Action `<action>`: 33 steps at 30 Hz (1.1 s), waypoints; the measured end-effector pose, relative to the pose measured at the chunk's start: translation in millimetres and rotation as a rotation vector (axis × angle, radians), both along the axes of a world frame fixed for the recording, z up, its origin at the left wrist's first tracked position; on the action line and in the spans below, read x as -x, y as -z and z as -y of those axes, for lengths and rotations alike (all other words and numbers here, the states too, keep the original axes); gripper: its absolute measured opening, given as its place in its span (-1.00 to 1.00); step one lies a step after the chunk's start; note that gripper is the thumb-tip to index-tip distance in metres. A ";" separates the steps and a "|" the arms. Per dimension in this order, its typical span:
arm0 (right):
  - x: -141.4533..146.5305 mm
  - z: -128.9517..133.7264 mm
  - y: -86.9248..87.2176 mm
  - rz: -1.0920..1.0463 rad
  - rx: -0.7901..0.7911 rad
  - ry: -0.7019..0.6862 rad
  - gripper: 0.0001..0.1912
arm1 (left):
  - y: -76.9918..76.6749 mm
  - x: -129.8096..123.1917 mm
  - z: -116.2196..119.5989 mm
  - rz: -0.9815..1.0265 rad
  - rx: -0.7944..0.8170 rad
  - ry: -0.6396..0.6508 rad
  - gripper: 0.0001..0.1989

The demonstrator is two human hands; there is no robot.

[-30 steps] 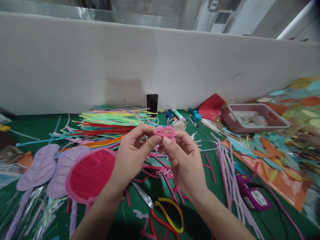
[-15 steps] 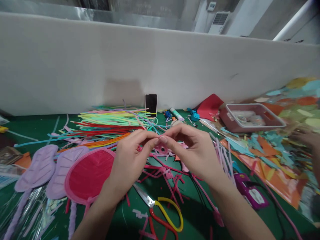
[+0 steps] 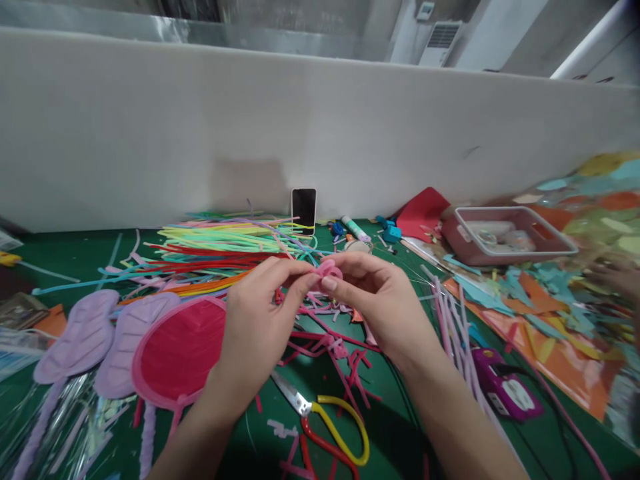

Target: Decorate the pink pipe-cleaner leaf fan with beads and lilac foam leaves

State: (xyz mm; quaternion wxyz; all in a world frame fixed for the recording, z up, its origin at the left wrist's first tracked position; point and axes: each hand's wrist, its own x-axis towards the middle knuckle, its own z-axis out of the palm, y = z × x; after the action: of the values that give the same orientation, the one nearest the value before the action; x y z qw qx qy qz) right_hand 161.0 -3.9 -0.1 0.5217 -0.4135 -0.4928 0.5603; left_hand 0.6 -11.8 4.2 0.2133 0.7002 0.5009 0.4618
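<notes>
A small looped pink piece (image 3: 329, 269) is pinched between my two hands above the middle of the green table (image 3: 260, 443). My left hand (image 3: 273, 313) grips its left side with thumb and forefinger. On the right side, my right hand (image 3: 375, 297) pinches it the same way, the fingertips of both hands nearly meeting. Scissors (image 3: 320, 420) with one yellow and one red handle lie below, blades apart a little. Cut pink strips (image 3: 345, 353) are scattered under the hands.
At the left lie a red and pink leaf shape (image 3: 180, 350), lilac shapes (image 3: 80, 337) and colourful stems (image 3: 210, 240). A phone (image 3: 303, 208) leans on the white panel. Rightward are a pink bin (image 3: 463, 250), a purple device (image 3: 510, 393), paper scraps and another person's hand (image 3: 613, 273).
The pink piece now shows its loops between my fingertips, where they were hidden before. My right hand has turned slightly and lowered. The long pink strand below it is no longer seen there.
</notes>
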 end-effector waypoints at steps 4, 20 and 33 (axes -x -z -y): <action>3.9 6.0 -4.4 0.097 -0.107 0.092 -0.73 | -1.6 1.2 -1.4 0.072 0.108 0.039 -0.86; -2.2 2.5 -17.3 0.167 -0.111 -0.036 -0.73 | -0.7 10.7 -8.0 0.146 0.278 0.212 -0.84; -3.0 -4.9 -32.9 0.520 -0.267 -0.006 -0.87 | -1.4 8.8 -8.8 -0.011 0.157 0.214 -0.82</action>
State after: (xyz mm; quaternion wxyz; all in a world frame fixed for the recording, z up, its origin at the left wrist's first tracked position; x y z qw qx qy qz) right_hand 164.0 1.0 32.8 0.4260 -0.4695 -0.6805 0.3674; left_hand -8.3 -3.0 5.6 0.3128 0.7333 0.4593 0.3916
